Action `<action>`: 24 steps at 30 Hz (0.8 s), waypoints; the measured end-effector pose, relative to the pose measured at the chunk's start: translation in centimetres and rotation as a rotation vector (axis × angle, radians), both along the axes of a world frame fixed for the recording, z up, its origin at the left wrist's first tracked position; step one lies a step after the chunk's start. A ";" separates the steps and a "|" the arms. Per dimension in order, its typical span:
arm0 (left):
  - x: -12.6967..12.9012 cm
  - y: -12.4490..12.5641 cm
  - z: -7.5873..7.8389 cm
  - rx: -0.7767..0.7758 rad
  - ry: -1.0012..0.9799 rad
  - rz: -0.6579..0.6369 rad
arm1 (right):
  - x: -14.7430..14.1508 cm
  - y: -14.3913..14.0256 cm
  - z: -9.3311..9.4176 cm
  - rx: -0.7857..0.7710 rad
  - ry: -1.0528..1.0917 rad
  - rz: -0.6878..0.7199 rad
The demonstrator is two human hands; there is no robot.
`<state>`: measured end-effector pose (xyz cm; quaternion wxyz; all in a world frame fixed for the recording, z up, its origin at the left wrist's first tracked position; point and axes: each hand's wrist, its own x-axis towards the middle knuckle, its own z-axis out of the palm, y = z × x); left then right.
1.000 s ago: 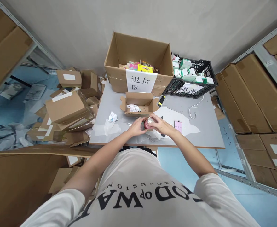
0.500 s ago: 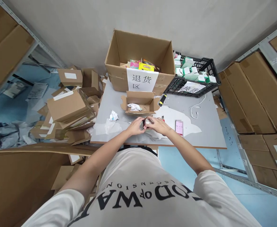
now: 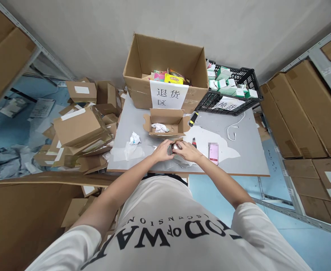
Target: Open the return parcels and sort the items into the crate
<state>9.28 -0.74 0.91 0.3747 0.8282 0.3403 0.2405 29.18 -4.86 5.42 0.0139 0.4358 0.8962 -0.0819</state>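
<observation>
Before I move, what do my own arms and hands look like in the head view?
The left hand and right hand are bare and ungloved, with uncovered forearms. The short sleeves are plain white, part of a white T-shirt with black lettering. Any rings are too small to tell.

wall [image 3: 92,34]: grey | floor [image 3: 202,188]: light blue | table [image 3: 250,154]: grey-topped | metal shelving [image 3: 327,79]: both sides

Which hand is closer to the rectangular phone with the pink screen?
Right. The right hand is to the left of the rectangular pink-screened phone; the left hand lies farther left.
</observation>
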 end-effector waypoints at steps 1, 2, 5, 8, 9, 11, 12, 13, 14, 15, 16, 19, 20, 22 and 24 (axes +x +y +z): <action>0.0 -0.1 0.0 -0.003 -0.006 0.007 | 0.1 0.0 -0.2 0.002 -0.023 0.019; 0.0 -0.1 -0.1 -0.004 -0.013 0.010 | 0.1 0.0 -0.3 0.003 -0.039 0.033; -0.1 -0.1 -0.2 -0.004 -0.032 0.020 | 0.0 -0.2 -0.5 0.015 -0.054 0.054; -0.5 0.1 -0.4 0.001 -0.043 0.022 | -0.4 -0.8 -0.5 0.050 -0.053 0.043; -0.7 0.1 -0.4 0.005 -0.044 0.020 | -0.5 -1.1 -0.5 0.063 -0.053 0.028; -1.0 0.3 -0.3 0.015 -0.046 -0.002 | -0.6 -1.7 -0.6 0.071 -0.040 0.004; -1.1 0.3 -0.3 0.020 -0.046 -0.018 | -0.5 -2.0 -0.6 0.064 -0.023 -0.001; -1.2 0.4 -0.3 0.024 -0.044 -0.034 | -0.3 -2.2 -0.7 0.052 0.002 -0.008; -1.3 0.4 -0.2 0.026 -0.038 -0.047 | 0.0 -2.5 -0.8 0.040 0.037 -0.026; -1.3 0.4 -0.2 0.025 -0.028 -0.056 | 0.4 -2.8 -0.9 0.029 0.080 -0.063; -1.4 0.4 -0.2 0.022 -0.016 -0.060 | 0.8 -3.0 -1.1 0.020 0.127 -0.122; -1.6 0.6 -0.2 0.000 0.014 -0.084 | 2.2 -3.5 -1.9 -0.019 0.255 -0.317; -1.6 0.7 -0.3 -0.010 0.021 -0.097 | 2.6 -3.6 -2.2 -0.042 0.285 -0.342; -1.6 0.9 -0.3 -0.024 0.035 -0.120 | 3.0 -3.6 -2.9 -0.082 0.328 -0.321; -1.6 1.1 -0.2 -0.028 0.047 -0.147 | 3.0 -3.3 -3.3 -0.095 0.362 -0.265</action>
